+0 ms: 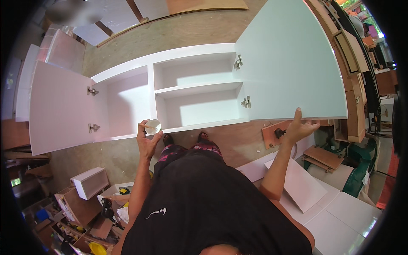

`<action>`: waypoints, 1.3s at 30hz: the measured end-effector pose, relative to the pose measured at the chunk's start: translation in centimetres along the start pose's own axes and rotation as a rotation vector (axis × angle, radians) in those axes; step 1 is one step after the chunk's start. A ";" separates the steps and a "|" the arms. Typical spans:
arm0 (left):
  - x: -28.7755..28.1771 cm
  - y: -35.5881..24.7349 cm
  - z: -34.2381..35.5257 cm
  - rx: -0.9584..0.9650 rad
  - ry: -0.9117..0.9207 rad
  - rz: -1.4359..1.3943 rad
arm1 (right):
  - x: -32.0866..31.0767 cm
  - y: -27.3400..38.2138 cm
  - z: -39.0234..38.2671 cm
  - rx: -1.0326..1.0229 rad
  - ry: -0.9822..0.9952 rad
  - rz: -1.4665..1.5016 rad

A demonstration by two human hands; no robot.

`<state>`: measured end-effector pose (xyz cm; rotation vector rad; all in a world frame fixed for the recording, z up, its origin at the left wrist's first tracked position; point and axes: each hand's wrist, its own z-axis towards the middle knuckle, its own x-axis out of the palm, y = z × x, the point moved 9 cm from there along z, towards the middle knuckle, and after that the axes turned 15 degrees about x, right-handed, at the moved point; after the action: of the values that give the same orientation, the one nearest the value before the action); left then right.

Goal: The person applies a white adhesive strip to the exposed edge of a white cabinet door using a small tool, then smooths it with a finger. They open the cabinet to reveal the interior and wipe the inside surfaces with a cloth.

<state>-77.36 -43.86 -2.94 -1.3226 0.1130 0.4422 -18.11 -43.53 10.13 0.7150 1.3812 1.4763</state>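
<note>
A white cabinet lies in front of me with both doors swung out. Its right side has a shelf across it; the left compartment has none. My left hand, at the cabinet's near edge, is closed around a small white cup with a thin wooden stick lying across its mouth. With the thumb on its face and the fingers at its near edge, my right hand grips the large right door. The left door hangs open on metal hinges.
White panels lie at the lower right beside a green machine. A small white box and cluttered tools are at the lower left. Boards lean beyond the cabinet; a wooden bench runs along the right.
</note>
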 end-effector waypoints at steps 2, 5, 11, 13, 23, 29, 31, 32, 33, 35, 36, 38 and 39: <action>0.0 0.1 0.2 0.002 0.000 -0.011 | -0.2 -0.6 0.9 0.035 0.004 0.045; -0.2 -0.1 0.4 -0.016 -0.009 -0.028 | -0.2 -0.9 1.6 0.071 0.038 0.132; -0.4 0.5 0.4 -0.029 -0.005 -0.013 | 0.3 -0.6 0.9 -0.010 0.062 0.190; -0.9 0.4 0.2 -0.033 -0.035 -0.014 | -0.1 -0.3 -0.3 -0.115 0.024 0.243; -5.6 5.2 0.9 -0.076 -0.058 0.017 | 7.0 -16.4 -16.4 0.338 0.351 0.105; -11.2 15.5 4.0 -0.091 -0.168 -0.030 | 15.6 -17.2 -27.9 0.380 0.799 -0.146; -12.3 21.2 5.1 -0.145 -0.143 0.008 | 16.1 -17.8 -30.3 0.373 0.848 -0.281; -12.6 24.2 5.7 -0.177 -0.113 0.030 | 16.0 -18.3 -31.4 0.372 0.870 -0.342; -12.9 27.0 6.2 -0.207 -0.081 0.052 | 15.5 -18.8 -32.8 0.390 0.860 -0.389; -12.8 32.3 6.9 -0.228 -0.038 0.106 | 14.0 -19.8 -35.1 0.408 0.832 -0.505; -12.6 34.3 7.2 -0.251 -0.004 0.139 | 13.0 -20.6 -36.2 0.413 0.828 -0.552; -12.0 37.7 7.9 -0.282 0.013 0.168 | 11.3 -21.8 -37.9 0.424 0.816 -0.642; -11.5 39.7 8.0 -0.339 0.047 0.167 | 10.8 -22.0 -38.6 0.440 0.811 -0.630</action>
<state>-104.06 -32.15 -33.28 -1.6646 0.1946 0.5904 -51.19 -51.45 -20.37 -0.1415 2.3207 0.9635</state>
